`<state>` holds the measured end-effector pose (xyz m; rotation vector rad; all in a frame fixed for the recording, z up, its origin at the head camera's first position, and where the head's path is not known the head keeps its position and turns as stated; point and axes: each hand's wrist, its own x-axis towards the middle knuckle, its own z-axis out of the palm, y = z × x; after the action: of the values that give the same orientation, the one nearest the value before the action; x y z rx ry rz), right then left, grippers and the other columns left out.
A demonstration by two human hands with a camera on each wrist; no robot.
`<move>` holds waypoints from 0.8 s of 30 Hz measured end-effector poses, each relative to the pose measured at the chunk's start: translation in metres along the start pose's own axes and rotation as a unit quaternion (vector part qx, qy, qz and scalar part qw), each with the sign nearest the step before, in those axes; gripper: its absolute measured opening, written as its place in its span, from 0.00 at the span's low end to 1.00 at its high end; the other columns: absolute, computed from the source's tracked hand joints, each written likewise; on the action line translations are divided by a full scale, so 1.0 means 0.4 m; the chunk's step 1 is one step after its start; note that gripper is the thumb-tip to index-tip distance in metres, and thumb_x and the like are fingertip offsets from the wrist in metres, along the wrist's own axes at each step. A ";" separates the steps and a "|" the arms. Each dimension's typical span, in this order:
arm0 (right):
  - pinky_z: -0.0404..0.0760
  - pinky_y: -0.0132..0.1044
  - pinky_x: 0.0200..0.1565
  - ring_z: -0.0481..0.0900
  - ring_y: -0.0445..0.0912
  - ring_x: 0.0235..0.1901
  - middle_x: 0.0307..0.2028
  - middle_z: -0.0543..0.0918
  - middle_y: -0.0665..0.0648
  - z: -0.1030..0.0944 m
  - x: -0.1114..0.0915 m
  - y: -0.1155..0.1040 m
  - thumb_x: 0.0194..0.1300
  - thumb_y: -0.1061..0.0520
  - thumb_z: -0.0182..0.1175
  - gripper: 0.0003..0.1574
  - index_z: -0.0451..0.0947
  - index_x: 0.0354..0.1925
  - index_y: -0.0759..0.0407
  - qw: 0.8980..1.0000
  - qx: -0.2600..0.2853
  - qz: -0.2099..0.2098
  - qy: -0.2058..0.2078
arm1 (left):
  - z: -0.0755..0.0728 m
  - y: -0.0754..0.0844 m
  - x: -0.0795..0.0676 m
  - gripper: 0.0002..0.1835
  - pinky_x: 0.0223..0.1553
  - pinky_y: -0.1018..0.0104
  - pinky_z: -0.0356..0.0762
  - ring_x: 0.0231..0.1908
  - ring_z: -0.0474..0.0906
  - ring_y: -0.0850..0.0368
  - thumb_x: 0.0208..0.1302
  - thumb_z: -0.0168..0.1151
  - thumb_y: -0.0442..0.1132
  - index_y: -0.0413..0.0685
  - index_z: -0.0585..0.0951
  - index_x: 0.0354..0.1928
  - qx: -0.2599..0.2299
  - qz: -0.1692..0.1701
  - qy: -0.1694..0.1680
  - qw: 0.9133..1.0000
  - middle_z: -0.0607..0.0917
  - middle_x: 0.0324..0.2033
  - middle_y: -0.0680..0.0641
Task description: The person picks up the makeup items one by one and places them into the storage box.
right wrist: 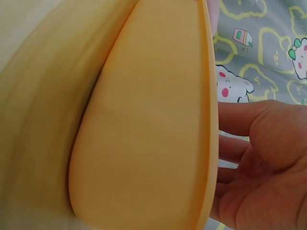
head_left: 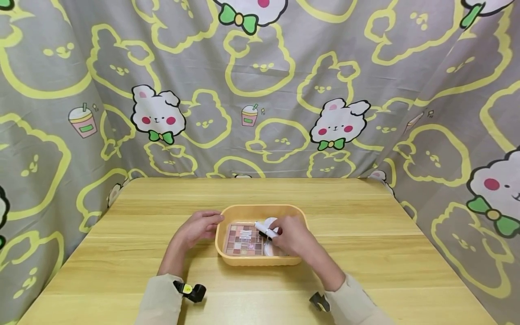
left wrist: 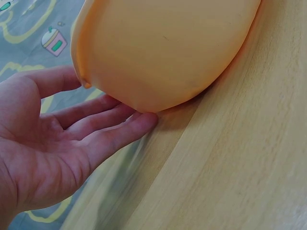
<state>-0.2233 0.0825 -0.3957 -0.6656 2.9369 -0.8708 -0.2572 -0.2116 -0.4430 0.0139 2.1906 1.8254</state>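
Note:
An orange-yellow plastic basket (head_left: 260,261) stands on the table, holding makeup. My left hand (head_left: 200,228) is at its left end, with fingertips against the outer wall and rim, fingers loosely extended, as the left wrist view shows. Over the basket's right half, my right hand (head_left: 293,234) reaches in and pinches a slim white tube (head_left: 263,229). In the right wrist view its fingertips are hidden behind the basket wall (right wrist: 144,120). An eyeshadow palette (head_left: 237,246) with many coloured squares lies in the left half. Round white items (head_left: 268,248) lie beside it, partly covered by the right hand.
The basket rests on a light wood-grain table (head_left: 142,212). A grey curtain (head_left: 280,104) with yellow outlines and white rabbits hangs behind the table and along both sides. Small black wrist cameras (head_left: 196,292) sit at both sleeves.

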 end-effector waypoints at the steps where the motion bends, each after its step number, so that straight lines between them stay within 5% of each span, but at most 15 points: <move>1: 0.75 0.30 0.26 0.76 0.41 0.24 0.24 0.85 0.53 0.003 0.000 -0.001 0.48 0.69 0.70 0.17 0.88 0.40 0.62 1.000 -0.004 0.000 0.000 | 0.000 0.000 0.000 0.34 0.58 0.51 0.82 0.62 0.78 0.39 0.74 0.58 0.45 0.29 0.64 0.71 0.001 0.000 0.000 1.000 0.75 0.65 0.30; 9: 0.72 0.30 0.21 0.73 0.42 0.20 0.19 0.80 0.49 0.017 -0.007 -0.008 0.48 0.69 0.70 0.08 0.84 0.28 0.61 1.000 -0.005 -0.002 0.012 | -0.001 -0.001 0.002 0.34 0.58 0.51 0.82 0.62 0.78 0.39 0.74 0.58 0.46 0.29 0.64 0.71 0.001 -0.002 0.001 1.000 0.75 0.66 0.30; 24: 0.70 0.33 0.24 0.70 0.44 0.25 0.22 0.75 0.50 0.032 -0.012 -0.010 0.44 0.68 0.72 0.11 0.80 0.24 0.57 0.999 -0.040 -0.011 0.026 | -0.001 0.001 0.001 0.34 0.57 0.53 0.83 0.62 0.78 0.39 0.74 0.58 0.46 0.29 0.64 0.72 -0.005 0.000 -0.004 1.000 0.74 0.66 0.30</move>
<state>-0.2157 0.0747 -0.4050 -0.6909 3.0311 -0.7873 -0.2577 -0.2118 -0.4426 0.0177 2.1760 1.8334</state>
